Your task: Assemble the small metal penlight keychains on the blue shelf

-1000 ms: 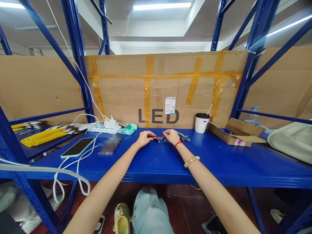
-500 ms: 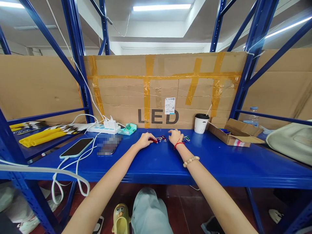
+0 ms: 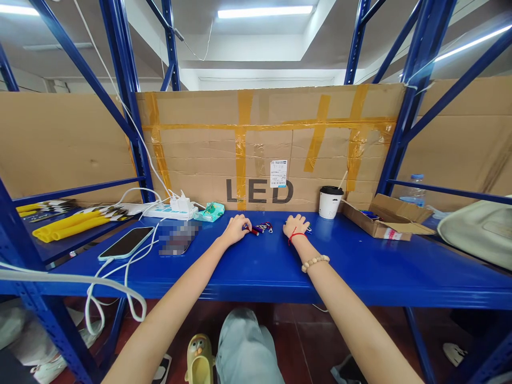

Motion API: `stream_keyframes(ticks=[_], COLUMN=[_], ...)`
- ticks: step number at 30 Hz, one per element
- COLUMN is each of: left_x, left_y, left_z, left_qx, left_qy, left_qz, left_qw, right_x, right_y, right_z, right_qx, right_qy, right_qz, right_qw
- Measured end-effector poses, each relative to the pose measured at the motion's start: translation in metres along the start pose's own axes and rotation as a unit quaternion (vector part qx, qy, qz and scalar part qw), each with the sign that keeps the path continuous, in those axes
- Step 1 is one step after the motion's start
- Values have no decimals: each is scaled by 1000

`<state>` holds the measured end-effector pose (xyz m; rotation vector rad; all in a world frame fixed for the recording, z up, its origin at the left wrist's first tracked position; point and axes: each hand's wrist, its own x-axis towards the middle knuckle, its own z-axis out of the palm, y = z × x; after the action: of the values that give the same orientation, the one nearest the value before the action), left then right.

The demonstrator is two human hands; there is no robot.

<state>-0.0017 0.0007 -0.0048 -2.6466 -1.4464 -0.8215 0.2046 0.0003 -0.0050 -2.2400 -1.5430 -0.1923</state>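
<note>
My left hand [image 3: 236, 229] rests on the blue shelf top, its fingers curled and pinching the near end of a small dark red piece [image 3: 255, 231]. Touching that piece is a little cluster of purple-blue and red bits with shiny metal clasps [image 3: 266, 228], which look like keychains. To the right, my right hand [image 3: 295, 226] lies palm down with its fingers spread. It covers most of a second little pile; only shiny bits [image 3: 309, 230] show past its edge. Whatever is under the palm is hidden.
A lidded paper cup [image 3: 328, 202] and an open cardboard box [image 3: 384, 224] stand at the right. Leftward are a green tissue pack [image 3: 210, 212], a power strip [image 3: 170, 212], a phone [image 3: 127, 242] with white cables, and yellow-handled tools [image 3: 72, 226]. A cardboard wall [image 3: 200, 154] closes the back.
My right hand has shifted slightly right and flattened over its pile, fingers spreading. My left hand has moved a little left, and a purple-blue bit now shows beside the red piece.
</note>
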Motion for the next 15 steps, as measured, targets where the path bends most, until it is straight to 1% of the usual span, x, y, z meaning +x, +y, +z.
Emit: stream_keyframes(ticks=[4,12,15], left_x=[-1,-2,-2], left_y=[1,3,4], left_z=[-1,-3,-3], left_qx=[4,-1,0], left_qy=[-10,-4,0], left_qz=[9,7,3], left_qw=[1000,1000,1000], right_x=[-1,-2,-3], right_y=[0,0,0], right_z=[-2,-2,-4], right_qx=[-1,-3,3], right_qy=[-7,-4,-14], right_qz=[-5,1,-1], right_qw=[1000,1000,1000])
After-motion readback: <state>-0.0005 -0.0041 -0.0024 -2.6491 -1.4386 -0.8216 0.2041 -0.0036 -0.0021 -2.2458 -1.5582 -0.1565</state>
